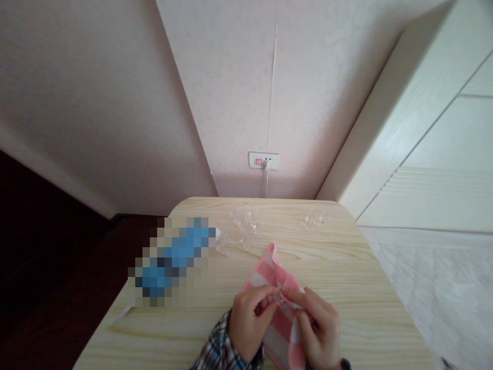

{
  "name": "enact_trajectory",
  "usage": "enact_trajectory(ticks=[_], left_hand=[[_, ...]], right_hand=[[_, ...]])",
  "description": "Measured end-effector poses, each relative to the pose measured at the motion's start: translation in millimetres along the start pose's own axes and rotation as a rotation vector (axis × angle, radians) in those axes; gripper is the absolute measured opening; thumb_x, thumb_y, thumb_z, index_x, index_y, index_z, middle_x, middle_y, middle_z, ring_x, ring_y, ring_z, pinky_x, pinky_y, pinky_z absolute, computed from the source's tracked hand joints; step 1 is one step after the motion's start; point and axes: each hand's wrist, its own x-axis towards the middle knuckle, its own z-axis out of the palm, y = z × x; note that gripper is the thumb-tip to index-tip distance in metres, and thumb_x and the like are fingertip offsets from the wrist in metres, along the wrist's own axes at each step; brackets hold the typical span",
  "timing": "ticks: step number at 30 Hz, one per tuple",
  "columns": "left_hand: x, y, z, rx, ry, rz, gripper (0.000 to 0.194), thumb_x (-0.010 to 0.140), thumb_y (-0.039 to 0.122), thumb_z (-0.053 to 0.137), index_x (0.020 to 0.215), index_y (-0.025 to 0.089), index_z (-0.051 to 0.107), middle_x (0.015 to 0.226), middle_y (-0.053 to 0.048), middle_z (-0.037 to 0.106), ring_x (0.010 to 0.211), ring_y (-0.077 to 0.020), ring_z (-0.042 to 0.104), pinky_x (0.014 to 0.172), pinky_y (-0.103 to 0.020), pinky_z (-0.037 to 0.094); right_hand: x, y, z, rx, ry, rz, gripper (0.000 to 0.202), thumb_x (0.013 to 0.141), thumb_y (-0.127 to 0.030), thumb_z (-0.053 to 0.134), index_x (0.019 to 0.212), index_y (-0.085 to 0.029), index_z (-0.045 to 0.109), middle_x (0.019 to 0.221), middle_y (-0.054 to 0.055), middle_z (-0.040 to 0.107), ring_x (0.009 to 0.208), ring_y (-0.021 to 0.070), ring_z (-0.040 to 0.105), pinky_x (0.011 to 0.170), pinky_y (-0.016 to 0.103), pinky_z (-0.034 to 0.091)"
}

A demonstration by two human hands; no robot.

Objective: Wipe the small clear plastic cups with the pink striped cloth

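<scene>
The left hand [250, 318] pinches a small clear thing [280, 296] in its fingers, over the tabletop [365, 308]. The right hand's [319, 326] fingers grip a pink and white cloth [280, 324] against it. Farther off, a blurry blue thing [177, 257] lies on the left. More clear pieces [243, 241] sit beyond, in two groups. Behind is a wall socket [264, 160].

blue obj [181, 257]: pixelated, no ID | clear pc [280, 296]: part hid, too sm. | cloth [283, 326]: btm cut off
</scene>
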Motion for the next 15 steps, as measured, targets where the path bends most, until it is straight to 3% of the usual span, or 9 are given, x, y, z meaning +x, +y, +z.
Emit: enact_trajectory(ticks=[7, 15], left_hand=[[0.6, 0.0, 1.1, 0.107, 0.031, -0.012, 0.014, 0.072, 0.020, 0.053, 0.059, 0.015, 0.054, 0.047, 0.005, 0.040, 0.045, -0.0069, 0.040, 0.045, -0.017, 0.029], [-0.4, -3.0, 3.7, 0.161, 0.042, 0.014, 0.017, 0.072, 0.020, 0.053, 0.057, 0.015, 0.049, 0.046, 0.006, 0.038, 0.044, -0.0062, 0.039, 0.044, -0.015, 0.029]], right_hand=[[0.7, 0.1, -0.8, -0.015, 0.041, -0.038, 0.026, 0.075, -0.013, 0.041, 0.087, -0.019, 0.063, 0.059, 0.002, 0.055, 0.057, 0.0152, 0.055, 0.049, 0.023, 0.041], [5.2, -5.5, 0.7, -0.010, 0.066, -0.076, 0.025, 0.075, -0.014, 0.043, 0.086, -0.018, 0.064, 0.063, 0.004, 0.059, 0.056, 0.0144, 0.056, 0.048, 0.023, 0.044]])
